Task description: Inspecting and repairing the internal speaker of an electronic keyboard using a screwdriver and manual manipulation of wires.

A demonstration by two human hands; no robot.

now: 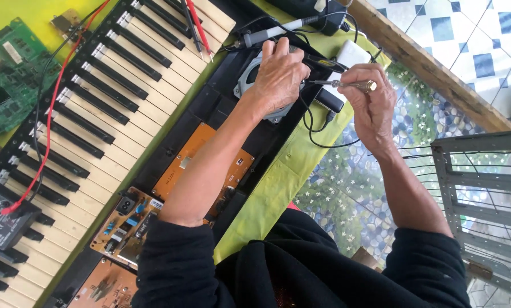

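Your left hand [278, 71] presses flat on grey speaker [249, 80]; right hand [372, 105] pinches screwdriver [346, 85]. Tip could slip, gouge cone or snag black cable [315, 122] if hold shifts.

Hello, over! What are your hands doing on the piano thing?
Left hand pressing on grey speaker. Right hand pinching screwdriver. Black cable looped between them.
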